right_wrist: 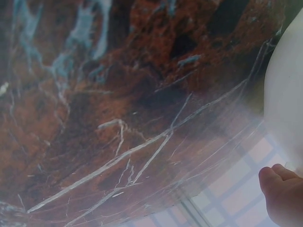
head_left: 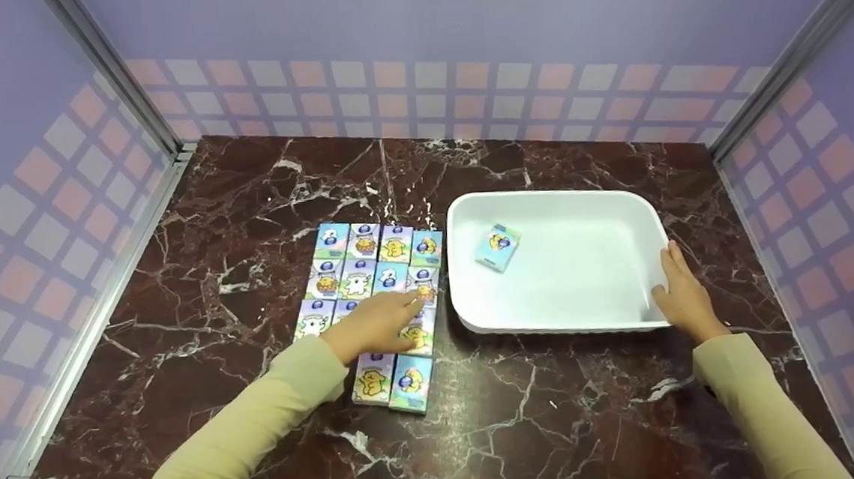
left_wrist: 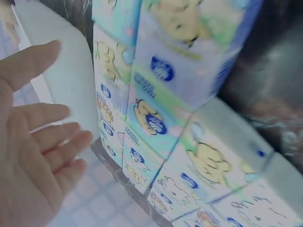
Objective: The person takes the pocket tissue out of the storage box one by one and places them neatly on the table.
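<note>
Tissue packs (head_left: 356,278) with cartoon prints lie side by side in rows on the marble-patterned tabletop. My left hand (head_left: 384,321) is over the right part of these rows, hiding some packs. In the left wrist view its fingers (left_wrist: 52,137) are loosely bent, the thumb is held apart, and nothing is between them. To the right stands a white plastic basin (head_left: 561,324), with one tissue pack (head_left: 497,248) lying inside near its left wall. My right hand (head_left: 685,300) holds the basin's right rim near the front corner, thumb on the inner side.
Purple panels (head_left: 426,14) with a pink and white check pattern enclose the tabletop (head_left: 514,414) at the back and both sides. Metal rails (head_left: 115,81) run along the panel corners. The basin's left wall stands close beside the rows of packs.
</note>
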Action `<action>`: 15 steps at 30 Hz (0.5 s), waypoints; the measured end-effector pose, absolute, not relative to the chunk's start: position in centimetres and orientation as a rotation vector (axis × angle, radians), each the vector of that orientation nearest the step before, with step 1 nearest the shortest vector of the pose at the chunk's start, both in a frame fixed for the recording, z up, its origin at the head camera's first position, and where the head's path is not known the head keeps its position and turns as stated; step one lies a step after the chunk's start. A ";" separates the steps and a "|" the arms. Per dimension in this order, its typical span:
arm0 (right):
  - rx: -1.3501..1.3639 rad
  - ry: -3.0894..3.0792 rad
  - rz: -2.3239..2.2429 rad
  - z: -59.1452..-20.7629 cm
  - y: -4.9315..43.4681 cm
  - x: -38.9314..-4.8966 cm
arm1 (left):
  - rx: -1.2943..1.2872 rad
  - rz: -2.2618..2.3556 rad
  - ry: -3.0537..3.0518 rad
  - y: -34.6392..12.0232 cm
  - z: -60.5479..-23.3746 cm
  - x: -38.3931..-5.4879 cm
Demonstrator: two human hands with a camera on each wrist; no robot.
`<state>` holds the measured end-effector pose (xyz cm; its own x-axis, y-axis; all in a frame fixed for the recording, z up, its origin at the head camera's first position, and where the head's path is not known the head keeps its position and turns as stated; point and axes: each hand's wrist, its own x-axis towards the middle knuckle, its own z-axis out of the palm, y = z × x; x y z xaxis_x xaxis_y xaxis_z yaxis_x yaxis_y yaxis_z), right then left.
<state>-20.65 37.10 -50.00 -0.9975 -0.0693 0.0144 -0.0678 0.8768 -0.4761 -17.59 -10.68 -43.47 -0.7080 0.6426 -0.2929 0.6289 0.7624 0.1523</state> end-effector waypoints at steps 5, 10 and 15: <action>-0.101 3.046 -0.763 -49.9 36.9 -20.7 | 1.075 0.158 2.683 -8.5 -43.6 -19.6; -0.099 3.047 -0.779 -49.9 36.9 -20.7 | 1.055 0.309 2.778 -6.0 -43.9 -21.1; -0.086 3.042 -0.781 -49.8 36.8 -20.7 | 0.973 0.463 2.815 -3.6 -44.5 -22.6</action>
<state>-20.67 36.84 -49.84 -0.9985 -0.0531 0.0135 -0.0530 0.8750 -0.4813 -22.60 -3.59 -44.50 -0.7845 0.6198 -0.0198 0.5807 0.7455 0.3270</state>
